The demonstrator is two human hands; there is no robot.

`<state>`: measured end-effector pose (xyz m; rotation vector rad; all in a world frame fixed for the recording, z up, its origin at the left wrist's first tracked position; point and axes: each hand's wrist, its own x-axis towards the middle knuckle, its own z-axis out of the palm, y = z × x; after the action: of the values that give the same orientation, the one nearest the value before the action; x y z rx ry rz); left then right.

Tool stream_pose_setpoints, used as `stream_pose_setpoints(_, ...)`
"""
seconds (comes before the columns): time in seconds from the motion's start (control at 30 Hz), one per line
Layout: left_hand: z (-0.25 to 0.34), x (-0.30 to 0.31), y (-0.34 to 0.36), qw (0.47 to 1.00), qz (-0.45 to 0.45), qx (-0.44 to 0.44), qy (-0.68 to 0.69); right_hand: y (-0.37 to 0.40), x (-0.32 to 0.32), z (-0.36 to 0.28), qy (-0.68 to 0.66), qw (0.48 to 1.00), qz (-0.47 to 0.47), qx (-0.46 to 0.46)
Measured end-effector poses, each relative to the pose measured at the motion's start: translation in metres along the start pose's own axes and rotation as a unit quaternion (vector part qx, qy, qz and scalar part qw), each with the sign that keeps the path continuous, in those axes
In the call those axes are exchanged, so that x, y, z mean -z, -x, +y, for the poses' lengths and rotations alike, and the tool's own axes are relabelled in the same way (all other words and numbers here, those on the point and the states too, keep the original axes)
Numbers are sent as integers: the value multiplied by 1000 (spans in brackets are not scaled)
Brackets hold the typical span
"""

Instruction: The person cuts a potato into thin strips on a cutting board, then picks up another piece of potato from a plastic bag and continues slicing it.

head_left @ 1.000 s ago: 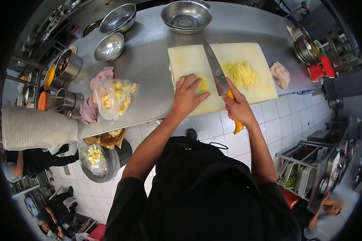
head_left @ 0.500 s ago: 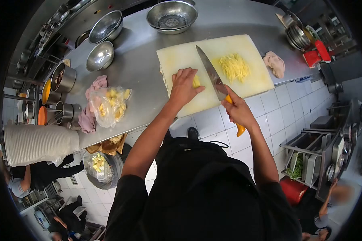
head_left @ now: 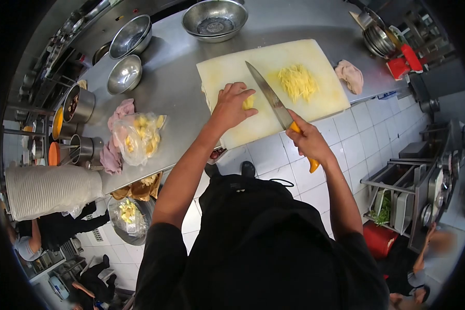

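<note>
My right hand (head_left: 307, 137) is wrapped round the yellow handle of a large knife (head_left: 270, 95), whose blade lies over the white cutting board (head_left: 263, 126) and points up and left. At the left of the board, my left hand (head_left: 231, 107) rests over a small yellow piece (head_left: 248, 101), fingers curved and thumb apart. The hand partly hides that piece, and whether it is gripped is unclear. Right of the blade sits a pile of thin yellow strips (head_left: 298, 82).
Metal bowls (head_left: 214, 20) stand at the back. On the left are a plastic bag of yellow pieces (head_left: 139, 138), a pink cloth (head_left: 110, 157), pots (head_left: 81, 106) and stacked white containers (head_left: 51, 188). Another cloth (head_left: 349, 76) lies right of the board. Other people are at the lower left and right.
My left hand's fingers have lifted and spread slightly, showing the yellow piece differently. The knife remains over the board in my right hand. The whole view has shifted a little.
</note>
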<state>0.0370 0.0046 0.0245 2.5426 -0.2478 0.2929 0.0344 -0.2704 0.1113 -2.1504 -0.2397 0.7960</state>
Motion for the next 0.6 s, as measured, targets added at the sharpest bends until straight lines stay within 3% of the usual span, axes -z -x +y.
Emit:
stream_pose_setpoints(0.17, -8, 0, 2, 1000, -12, -9, 3, 2, 1, 15, 89, 994, 15, 55)
stream_pose_setpoints(0.33, 1, -7, 9, 997, 55, 41, 16, 9, 5, 29, 147, 984, 30, 92)
stream_pose_setpoints(0.47, 8, -12, 15, 992, 113, 59, -8, 26, 9, 22, 172, 983, 21, 61)
stream_pose_setpoints(0.6, 6, -14, 14, 992, 106, 63, -8, 44, 7, 18, 181, 983, 5, 36)
